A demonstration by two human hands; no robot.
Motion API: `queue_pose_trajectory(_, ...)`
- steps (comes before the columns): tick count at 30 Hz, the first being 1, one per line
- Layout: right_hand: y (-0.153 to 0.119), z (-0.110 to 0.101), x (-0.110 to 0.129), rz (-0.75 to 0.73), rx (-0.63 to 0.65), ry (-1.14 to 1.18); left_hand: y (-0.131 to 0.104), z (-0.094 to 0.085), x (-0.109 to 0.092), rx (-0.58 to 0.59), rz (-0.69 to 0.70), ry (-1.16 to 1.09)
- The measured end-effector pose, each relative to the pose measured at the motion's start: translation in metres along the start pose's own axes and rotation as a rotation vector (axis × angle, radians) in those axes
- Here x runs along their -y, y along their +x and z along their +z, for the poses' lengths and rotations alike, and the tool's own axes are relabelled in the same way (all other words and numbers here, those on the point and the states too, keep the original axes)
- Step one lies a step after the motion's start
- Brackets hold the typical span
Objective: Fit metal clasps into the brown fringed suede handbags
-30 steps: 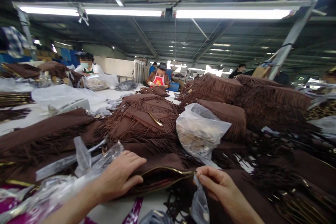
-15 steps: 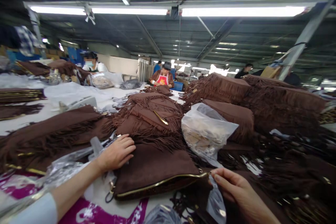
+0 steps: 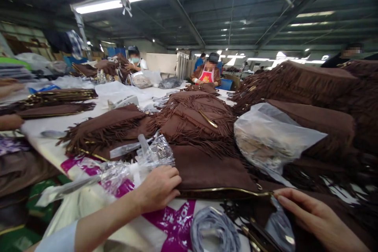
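Observation:
A flat brown suede bag (image 3: 212, 171) with a gold zipper along its near edge lies in front of me on the table. My left hand (image 3: 158, 187) rests curled on the bag's left end, beside crumpled clear plastic (image 3: 138, 161). My right hand (image 3: 310, 214) pinches the zipper's right end, and a small clear plastic bag (image 3: 279, 228) hangs under its fingers. Behind the bag lies a fringed brown bag (image 3: 196, 120).
A clear plastic bag of pale pieces (image 3: 265, 138) sits to the right, before stacks of fringed brown bags (image 3: 301, 84). A coiled grey strap (image 3: 214, 230) lies at the near edge. More bags (image 3: 59, 100) lie left. Masked people (image 3: 208, 73) sit at the table's far end.
The view swung left and downward. My left hand slid from the bag's top back down to its near left end. My right hand stayed at the zipper's right end.

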State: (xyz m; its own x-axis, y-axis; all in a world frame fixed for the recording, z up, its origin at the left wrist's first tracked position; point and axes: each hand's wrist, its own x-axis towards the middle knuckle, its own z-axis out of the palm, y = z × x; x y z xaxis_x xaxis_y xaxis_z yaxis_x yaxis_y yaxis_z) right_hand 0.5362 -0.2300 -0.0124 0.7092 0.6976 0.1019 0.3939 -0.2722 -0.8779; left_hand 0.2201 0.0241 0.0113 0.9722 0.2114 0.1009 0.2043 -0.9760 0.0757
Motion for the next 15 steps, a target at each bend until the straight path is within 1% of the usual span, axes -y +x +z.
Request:
queue_pose_trajectory(3, 0.000, 0.000, 0.001, -0.056, 0.094, -0.196, 0.004, 0.003, -0.001, 0.008, -0.050, 0.012)
queue_pose_trajectory(4, 0.000, 0.000, -0.003, -0.107, 0.075, -0.263, 0.004, 0.002, -0.001, 0.020, -0.054, 0.017)
queue_pose_trajectory(6, -0.002, 0.001, -0.011, -0.261, -0.014, -0.410, 0.000, -0.003, -0.003, 0.044, -0.044, 0.014)
queue_pose_trajectory(8, -0.010, 0.004, -0.011, -0.446, -0.102, -0.532, -0.008, -0.007, -0.010, 0.011, -0.004, -0.011)
queue_pose_trajectory(9, -0.017, 0.007, -0.006, -0.528, -0.130, -0.562, -0.013, -0.008, -0.016, -0.035, 0.034, -0.024)
queue_pose_trajectory(10, -0.025, 0.011, 0.002, -0.595, -0.128, -0.567, -0.018, -0.009, -0.023, -0.092, 0.089, -0.034)
queue_pose_trajectory(11, -0.035, 0.015, 0.014, -0.652, -0.094, -0.548, -0.023, -0.010, -0.031, -0.140, 0.168, -0.041)
queue_pose_trajectory(12, -0.045, 0.021, 0.029, -0.702, -0.038, -0.509, -0.026, -0.010, -0.039, -0.173, 0.264, -0.041)
queue_pose_trajectory(13, -0.055, 0.027, 0.043, -0.736, 0.043, -0.471, -0.029, -0.010, -0.047, -0.189, 0.364, -0.036)
queue_pose_trajectory(15, -0.071, 0.039, 0.069, -0.766, 0.192, -0.411, -0.030, -0.010, -0.060, -0.175, 0.547, -0.026)
